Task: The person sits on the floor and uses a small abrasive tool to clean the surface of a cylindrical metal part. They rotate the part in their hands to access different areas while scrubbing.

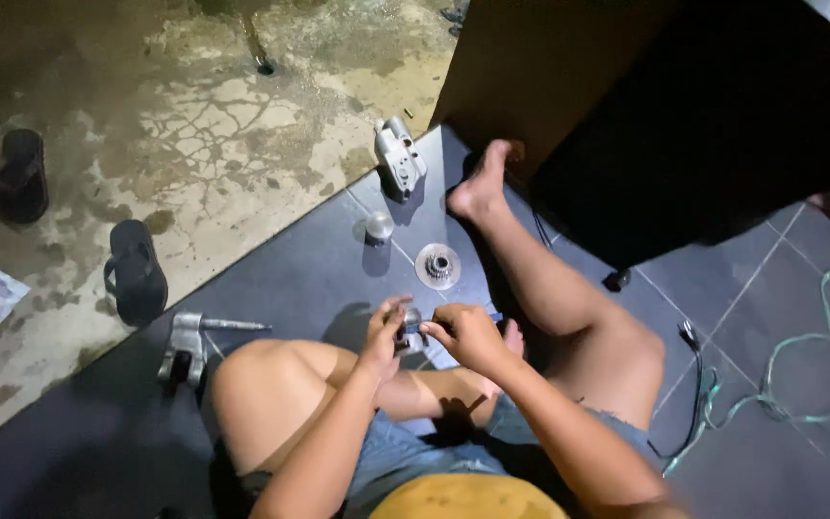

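Seated on the dark tiled floor, the person grips a small metal part between both hands: left hand curled round it, right hand pinching its side; a toothed metal disc lies just beyond, near the outstretched leg

Home repair spot, tiled floor, engine parts

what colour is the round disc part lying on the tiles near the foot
Silvery grey metal, with a darker toothed hub at its centre; the disc shows best in the head view.
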